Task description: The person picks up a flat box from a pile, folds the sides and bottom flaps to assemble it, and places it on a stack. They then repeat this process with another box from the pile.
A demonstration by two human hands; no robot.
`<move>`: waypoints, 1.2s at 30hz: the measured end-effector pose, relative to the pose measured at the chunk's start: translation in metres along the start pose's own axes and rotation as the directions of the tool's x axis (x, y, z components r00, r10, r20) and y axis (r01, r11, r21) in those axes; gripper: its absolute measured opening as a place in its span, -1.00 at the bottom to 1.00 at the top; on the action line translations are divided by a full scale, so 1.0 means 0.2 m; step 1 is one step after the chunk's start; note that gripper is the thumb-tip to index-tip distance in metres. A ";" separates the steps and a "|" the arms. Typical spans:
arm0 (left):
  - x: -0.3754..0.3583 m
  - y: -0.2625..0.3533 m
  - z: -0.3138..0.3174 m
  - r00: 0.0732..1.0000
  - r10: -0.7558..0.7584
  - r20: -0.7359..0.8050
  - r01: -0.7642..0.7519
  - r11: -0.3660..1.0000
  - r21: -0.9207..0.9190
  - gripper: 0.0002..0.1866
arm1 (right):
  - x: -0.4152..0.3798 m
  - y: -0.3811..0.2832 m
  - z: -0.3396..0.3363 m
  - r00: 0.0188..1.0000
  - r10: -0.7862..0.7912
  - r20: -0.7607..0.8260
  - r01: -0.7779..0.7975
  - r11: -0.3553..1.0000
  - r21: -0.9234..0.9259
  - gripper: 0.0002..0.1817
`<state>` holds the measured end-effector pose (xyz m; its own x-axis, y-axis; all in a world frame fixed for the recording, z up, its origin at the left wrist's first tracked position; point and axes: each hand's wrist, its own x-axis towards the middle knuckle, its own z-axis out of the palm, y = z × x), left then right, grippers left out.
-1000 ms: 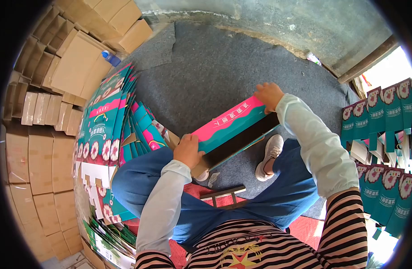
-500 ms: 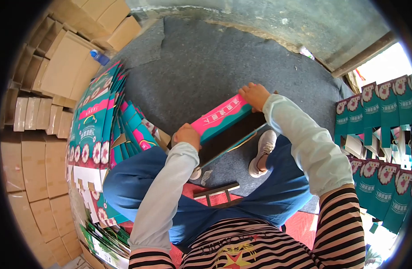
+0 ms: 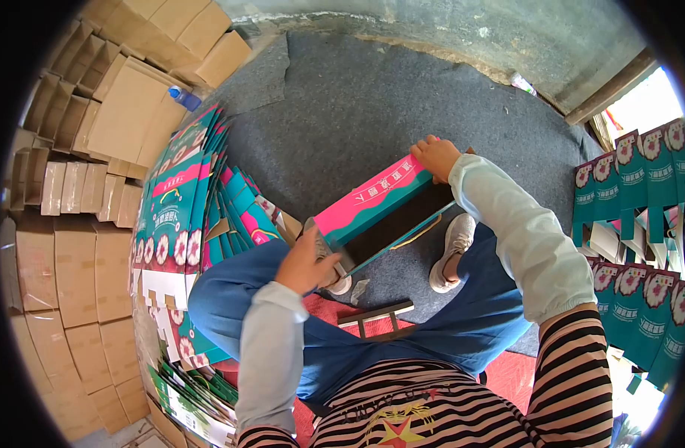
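Since the earlier frame, we note the left hand (image 3: 304, 263) has shifted at the left end of the box (image 3: 376, 196), thumb and fingers now apart against it; right hand (image 3: 436, 158) clamped on the other end. Box over grey carpet (image 3: 342, 112), wall (image 3: 454, 31) beyond.

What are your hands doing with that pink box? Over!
Left grip touching left end of pink-and-teal carton; right grip on right end. Carton open along one long side, interior dark. Nothing seen blocking the opening.
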<state>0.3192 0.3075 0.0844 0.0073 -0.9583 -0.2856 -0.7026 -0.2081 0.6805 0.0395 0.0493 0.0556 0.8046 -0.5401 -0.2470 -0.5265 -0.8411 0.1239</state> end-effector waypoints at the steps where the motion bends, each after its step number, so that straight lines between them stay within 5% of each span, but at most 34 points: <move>1: 0.01 0.01 0.09 0.997 -0.015 -0.076 0.021 0.997 0.078 -0.08 | 0.00 0.00 0.00 1.000 0.005 0.003 -0.005 1.000 0.002 -0.20; 3: 0.03 0.06 0.21 0.974 -0.028 -0.226 0.079 0.972 0.223 0.02 | -0.01 0.00 0.00 1.000 0.010 0.007 -0.010 1.000 0.003 -0.20; 6: 0.06 0.10 0.26 0.964 -0.097 -0.249 0.162 0.953 0.255 0.14 | -0.01 0.00 -0.01 1.000 0.010 0.003 -0.010 1.000 0.003 -0.21; 18: 0.10 0.09 0.29 0.948 -0.265 -0.176 0.297 0.935 0.193 0.20 | -0.01 -0.01 -0.01 1.000 0.002 -0.009 -0.003 1.000 -0.013 -0.18; 32: 0.09 0.09 0.26 0.940 -0.261 -0.219 0.283 0.956 0.076 -0.13 | -0.02 0.01 -0.06 0.998 0.001 0.066 -0.002 1.000 0.023 -0.17; 36: 0.09 0.10 0.25 0.937 -0.220 -0.272 0.262 0.956 0.128 -0.20 | -0.09 0.07 -0.17 0.992 0.091 0.082 -0.099 0.989 0.109 -0.34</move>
<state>0.2688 0.2952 0.0587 0.3550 -0.9051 -0.2341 -0.7613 -0.4252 0.4895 0.0269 0.0461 0.0944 0.7283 -0.6097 -0.3129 -0.6305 -0.7750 0.0426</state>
